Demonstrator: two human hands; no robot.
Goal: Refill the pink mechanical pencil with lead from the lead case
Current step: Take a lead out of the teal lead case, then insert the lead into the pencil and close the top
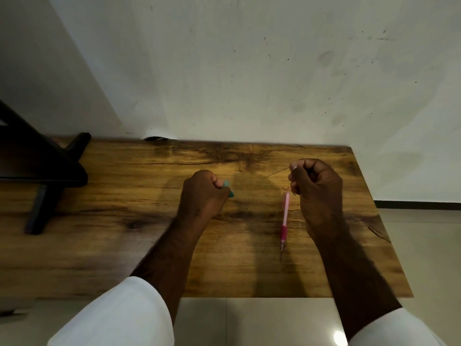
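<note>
right hand [315, 193] pinches one thin lead [277, 172] at its fingertips, apparently ready for loading; left hand [203, 193] curls round the teal lead case [226, 183], keeping it clear; pink pencil [285, 216] lies on the table [124, 196] just beside the right hand.

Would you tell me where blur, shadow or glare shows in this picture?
Head view: the left hand and the teal lead case it grips are motion-blurred; the right hand, its pinched lead and the pink pencil look sharper; shadows darken the table; glare spots the floor tile.
</note>
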